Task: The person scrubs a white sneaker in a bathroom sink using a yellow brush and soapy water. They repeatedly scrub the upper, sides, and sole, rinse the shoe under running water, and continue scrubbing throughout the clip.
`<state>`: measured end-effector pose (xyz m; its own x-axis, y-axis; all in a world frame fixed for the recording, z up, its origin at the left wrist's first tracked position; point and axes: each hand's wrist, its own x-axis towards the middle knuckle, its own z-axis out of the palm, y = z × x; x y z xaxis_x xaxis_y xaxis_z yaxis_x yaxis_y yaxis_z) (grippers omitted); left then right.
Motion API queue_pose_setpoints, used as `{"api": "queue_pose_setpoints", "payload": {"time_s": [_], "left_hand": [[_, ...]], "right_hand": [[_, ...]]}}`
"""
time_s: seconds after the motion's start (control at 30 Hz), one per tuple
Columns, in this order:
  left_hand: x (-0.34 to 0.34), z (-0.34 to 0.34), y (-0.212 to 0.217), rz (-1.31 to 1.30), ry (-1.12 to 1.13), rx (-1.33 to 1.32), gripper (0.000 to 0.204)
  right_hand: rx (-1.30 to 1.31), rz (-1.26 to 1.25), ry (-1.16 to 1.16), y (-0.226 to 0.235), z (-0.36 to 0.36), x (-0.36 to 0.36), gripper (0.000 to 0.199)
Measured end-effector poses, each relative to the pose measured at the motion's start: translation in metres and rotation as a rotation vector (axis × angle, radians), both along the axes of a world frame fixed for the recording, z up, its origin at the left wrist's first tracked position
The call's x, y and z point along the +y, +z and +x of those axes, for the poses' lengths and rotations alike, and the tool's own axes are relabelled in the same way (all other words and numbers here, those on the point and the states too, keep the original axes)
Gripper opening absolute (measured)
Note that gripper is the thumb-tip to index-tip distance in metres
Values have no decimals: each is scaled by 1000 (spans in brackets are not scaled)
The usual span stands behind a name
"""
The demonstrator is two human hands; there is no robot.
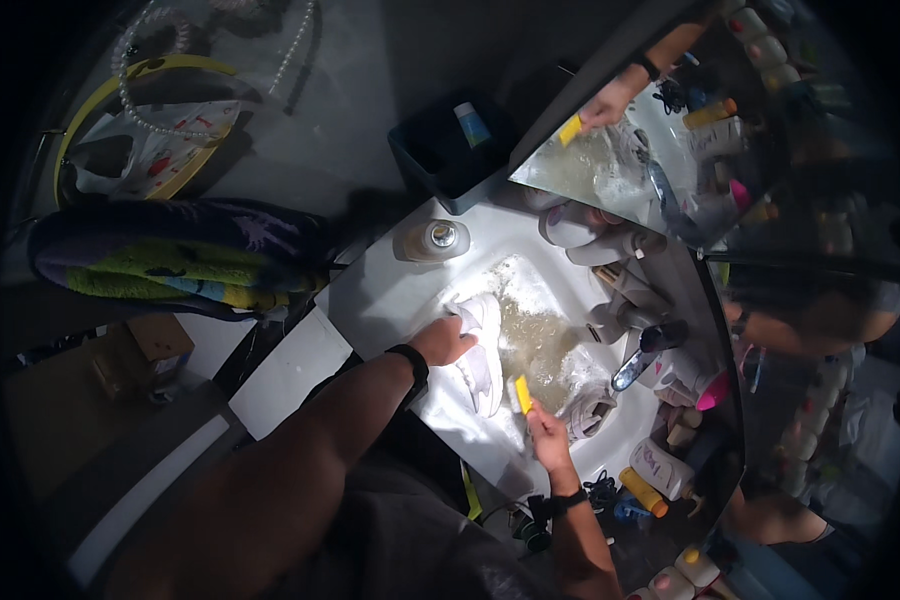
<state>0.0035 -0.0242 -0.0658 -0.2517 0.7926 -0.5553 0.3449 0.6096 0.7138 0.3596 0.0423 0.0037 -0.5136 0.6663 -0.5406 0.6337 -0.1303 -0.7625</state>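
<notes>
Head view: I look down on a white sink holding cloudy, sudsy water.
Left hand: mine, closed on the left side of the white shoe; black band at the wrist.
White shoe: lengthwise from far to near, at the left of the sudsy water.
Right hand: mine, narrow grip around the yellow brush; dark band at that wrist.
Yellow brush: just right of the shoe's near end, pale side toward it; whether the two touch, I cannot tell.
Second shoe: greyish, in the right near part of the sink, right of the brush.
Soap bottle: on the far left part of the rim.
Dark bin: beyond the sink, a tube inside.
Right edge: crowded with containers, among them a yellow bottle beside a white bottle, near end.
Towel: dark and green, far left.
Mirror: far right, reflecting my brush hand.
</notes>
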Motion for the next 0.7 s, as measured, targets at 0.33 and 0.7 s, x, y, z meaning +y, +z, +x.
{"api": "queue_pose_setpoints", "payload": {"time_s": [0.33,0.7], "left_hand": [[2,-3,14,-48,-34,21,56],[3,4,4,39,-14,28,53]], "right_hand": [[-278,486,355,28,-132,24,37],[-274,530,329,-3,-125,39,38]]}}
